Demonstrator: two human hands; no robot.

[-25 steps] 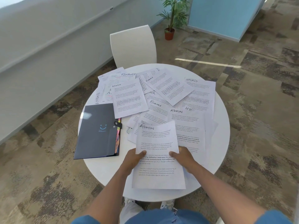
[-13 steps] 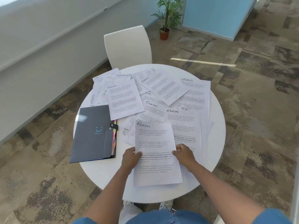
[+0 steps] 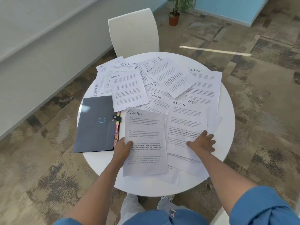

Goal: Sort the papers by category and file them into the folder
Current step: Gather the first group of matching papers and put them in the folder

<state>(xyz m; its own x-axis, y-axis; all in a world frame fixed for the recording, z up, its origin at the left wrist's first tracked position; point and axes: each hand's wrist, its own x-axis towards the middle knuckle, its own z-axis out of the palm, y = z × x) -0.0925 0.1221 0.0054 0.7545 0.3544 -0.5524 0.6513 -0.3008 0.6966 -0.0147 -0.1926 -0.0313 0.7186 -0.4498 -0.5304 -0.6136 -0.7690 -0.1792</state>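
— Nearest the table's front edge, what are we holding?

— Our left hand (image 3: 122, 149) grips a sheet headed ADMIN (image 3: 145, 142) by its left margin, thumb curled over the print and the other fingers hidden beneath. The page lies over the near part of the round white table (image 3: 227, 127), its lower edge close to the rim.

— And our other hand?

— Our right hand (image 3: 202, 142) lies flat, fingers spread wide and straight, on a second ADMIN sheet (image 3: 186, 125) just beside the first. More loose pages poke out from under that one toward the rim.

— Where is the folder?

— To the left, touching our left hand's side of the table: a dark folder (image 3: 95, 124), closed, with a small smile mark on its cover and coloured tabs showing along its right edge.

— Farther back?

— A third ADMIN page (image 3: 128, 90) sits just beyond the folder. Around it overlap sheets marked FINANCE (image 3: 158, 101), HR and SPORTS (image 3: 204, 83), covering most of the far half of the table.

— Beyond the table?

— We see a white chair (image 3: 134, 31) pushed against the far edge, and a potted plant (image 3: 174, 13) on the patterned carpet behind it.
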